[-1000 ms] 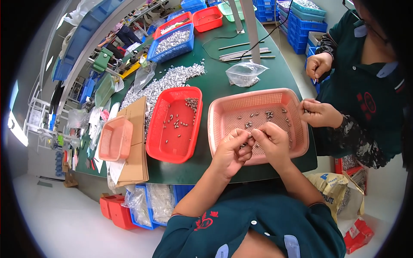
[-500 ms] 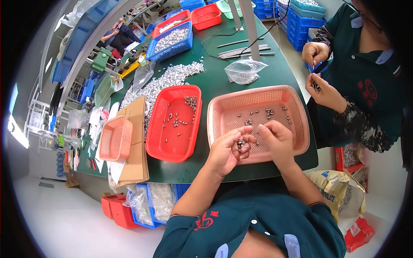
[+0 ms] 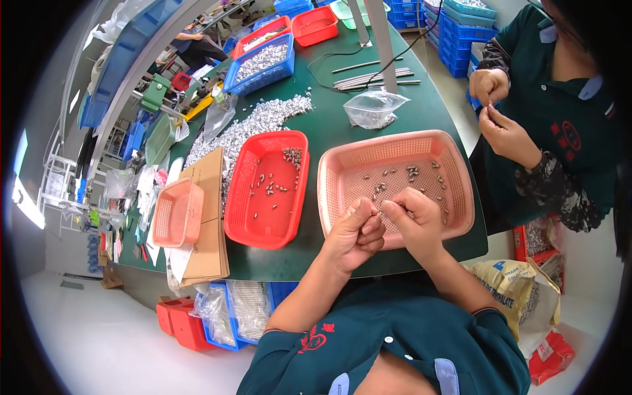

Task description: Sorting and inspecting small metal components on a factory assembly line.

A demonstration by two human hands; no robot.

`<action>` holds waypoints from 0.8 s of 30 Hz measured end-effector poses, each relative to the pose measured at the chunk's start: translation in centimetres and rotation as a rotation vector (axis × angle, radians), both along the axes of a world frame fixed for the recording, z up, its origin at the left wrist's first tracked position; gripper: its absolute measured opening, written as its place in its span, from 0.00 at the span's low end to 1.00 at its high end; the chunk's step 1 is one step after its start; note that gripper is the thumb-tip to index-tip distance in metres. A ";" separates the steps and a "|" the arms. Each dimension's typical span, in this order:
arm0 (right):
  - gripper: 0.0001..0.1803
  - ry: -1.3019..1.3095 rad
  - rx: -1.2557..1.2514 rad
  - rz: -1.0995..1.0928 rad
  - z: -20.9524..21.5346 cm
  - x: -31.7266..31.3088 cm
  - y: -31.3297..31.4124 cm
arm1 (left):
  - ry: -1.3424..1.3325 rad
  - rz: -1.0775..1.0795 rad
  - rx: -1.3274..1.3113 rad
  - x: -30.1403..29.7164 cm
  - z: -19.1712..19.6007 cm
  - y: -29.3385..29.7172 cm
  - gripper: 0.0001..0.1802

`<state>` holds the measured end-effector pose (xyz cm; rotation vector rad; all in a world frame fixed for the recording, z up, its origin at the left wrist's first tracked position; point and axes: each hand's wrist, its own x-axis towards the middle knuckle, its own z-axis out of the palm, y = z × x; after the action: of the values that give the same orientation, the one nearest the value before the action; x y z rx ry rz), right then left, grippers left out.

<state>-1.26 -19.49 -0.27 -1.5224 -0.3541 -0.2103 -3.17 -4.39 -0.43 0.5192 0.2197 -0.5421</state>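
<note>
Over the near side of a pink perforated basket, both my hands are raised close together. My left hand is curled into a loose fist, thumb on top; the small metal parts seen in it a moment ago are now hidden by the fingers. Facing it, my right hand is closed in a pinch, thumb and forefinger near the left thumb; whatever is between those fingers is too small to make out. Several small shiny metal parts lie scattered on the basket's bottom.
To the left stands a red basket with more metal parts, beside cardboard bearing a small pink basket. Behind lie a heap of silvery parts, a clear bag and metal rods. A co-worker's hands work at right.
My left fingers have curled in, covering the metal parts that showed in the palm. My right hand has shifted slightly down and left. The co-worker's hands have drawn together.
</note>
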 end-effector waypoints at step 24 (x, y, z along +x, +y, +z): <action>0.07 -0.167 -0.195 0.025 0.4 0.8 -0.4 | -0.140 -0.003 0.511 -0.1 2.3 -0.5 0.17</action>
<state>-0.47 -19.86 0.13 -1.6963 -0.5385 -0.2912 -3.23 -4.86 1.91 1.0501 0.2236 -0.4483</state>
